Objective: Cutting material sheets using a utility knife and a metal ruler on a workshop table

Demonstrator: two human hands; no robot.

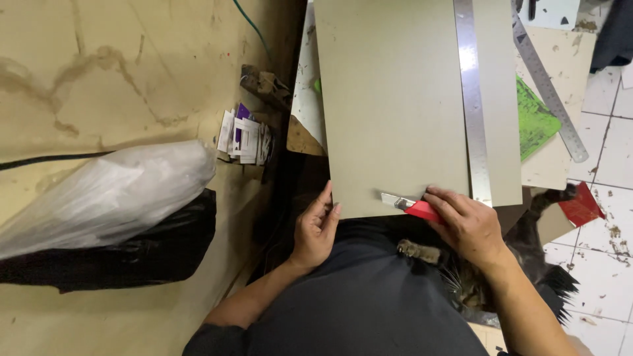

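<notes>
A large grey cardboard sheet [395, 99] lies in front of me, its near edge over my lap. My left hand [316, 227] touches the sheet's near left corner with its fingertips. My right hand [467, 224] grips a red utility knife [412, 207], whose metal blade end rests on the sheet near its bottom edge. A long steel ruler [473, 99] lies lengthwise on the sheet, its near end just above my right hand.
A second steel ruler [548, 89] and a green cutting mat [535, 122] lie to the right. At left, a white plastic bag [105, 194] sits over a black one [132, 254] on a wooden board. Small purple-and-white packets [244, 138] are stacked nearby. A cat [475, 277] sits by my right knee on the tiled floor [606, 244].
</notes>
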